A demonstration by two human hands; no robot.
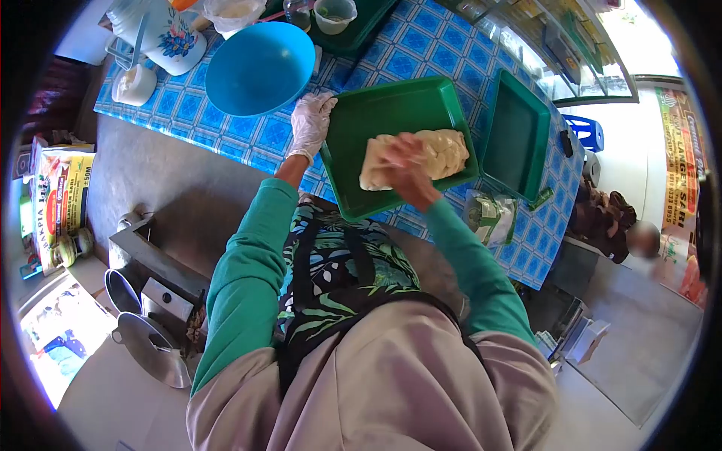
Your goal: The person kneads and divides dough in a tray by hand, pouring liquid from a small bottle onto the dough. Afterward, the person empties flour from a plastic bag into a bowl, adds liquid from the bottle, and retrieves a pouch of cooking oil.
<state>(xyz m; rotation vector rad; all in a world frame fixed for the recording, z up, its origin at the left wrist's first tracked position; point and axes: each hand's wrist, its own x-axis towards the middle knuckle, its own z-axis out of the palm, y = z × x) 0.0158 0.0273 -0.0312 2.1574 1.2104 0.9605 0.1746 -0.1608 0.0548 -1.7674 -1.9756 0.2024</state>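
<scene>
A dark green tray (353, 120) lies slantwise on the table in front of me. Inside it, toward the near right side, is a long, pale, lumpy slab of dough (445, 152) with a shiny surface. My left hand (310, 126), in a thin clear glove, grips the tray's left rim near its far corner. Over the left part of the dough is my right hand (406, 158), its fingers smeared by motion. Whether they are spread or curled does not show. Just beyond my left hand stands a wide blue bowl (259, 69).
A second green tray (515, 135) sits at the right, with a plastic packet (490, 218) nearer me. Beyond the bowl are a floral white container (174, 41) and small tubs. A glass case (556, 45) borders the far right. Another person (613, 225) is at the right.
</scene>
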